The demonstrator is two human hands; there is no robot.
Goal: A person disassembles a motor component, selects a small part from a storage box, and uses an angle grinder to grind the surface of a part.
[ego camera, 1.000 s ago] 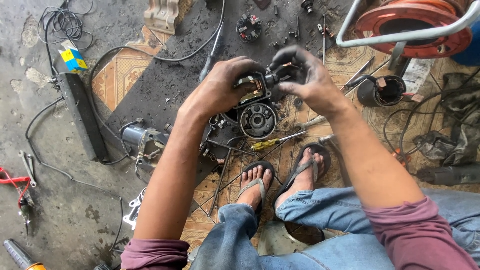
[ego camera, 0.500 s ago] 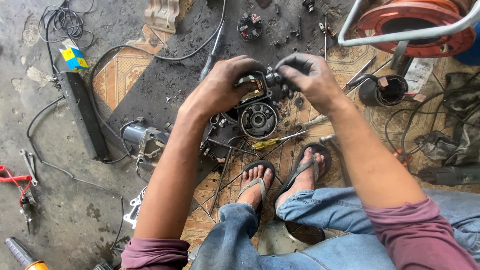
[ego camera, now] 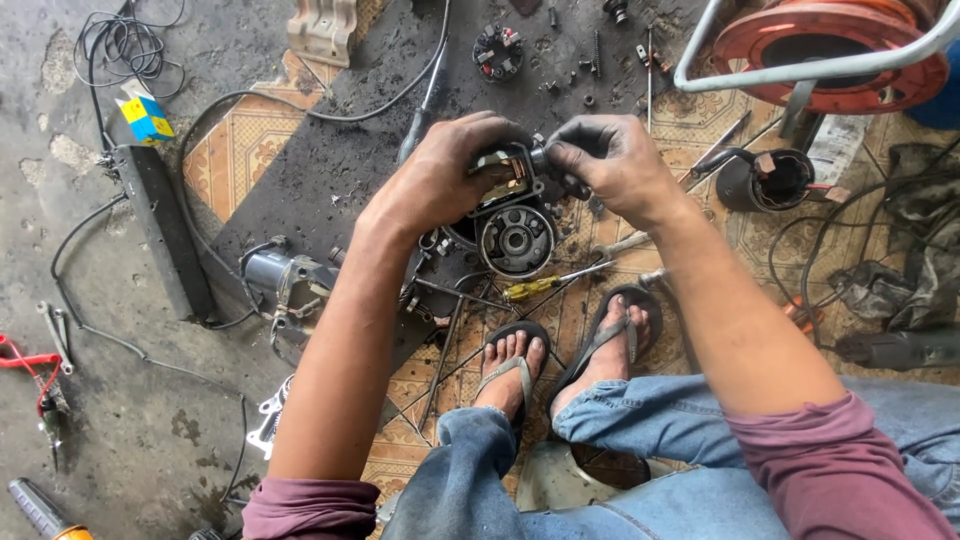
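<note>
My left hand [ego camera: 445, 175] grips a small greasy motor part [ego camera: 505, 170] with copper windings, held up above the mat. My right hand [ego camera: 610, 160] pinches the part's dark end shaft from the right, fingertips closed on it. Directly below the hands lies a round metal motor housing [ego camera: 517, 240] with a central bearing hole. A yellow-handled screwdriver [ego camera: 545, 285] rests just in front of it, near my sandalled feet [ego camera: 560, 350].
A dark rubber mat [ego camera: 330, 160] covers patterned tiles. On it lie a brush-holder ring [ego camera: 497, 50], small screws and a metal motor body [ego camera: 285, 280]. An orange hose reel [ego camera: 830, 40] and a black cylinder [ego camera: 765, 180] sit at right; cables, a black bar [ego camera: 165, 230] and red tool at left.
Both hands stay on the motor part. My right hand's fingers have shifted slightly left along the shaft end, turning it; the part sits a little more enclosed by my left hand.
</note>
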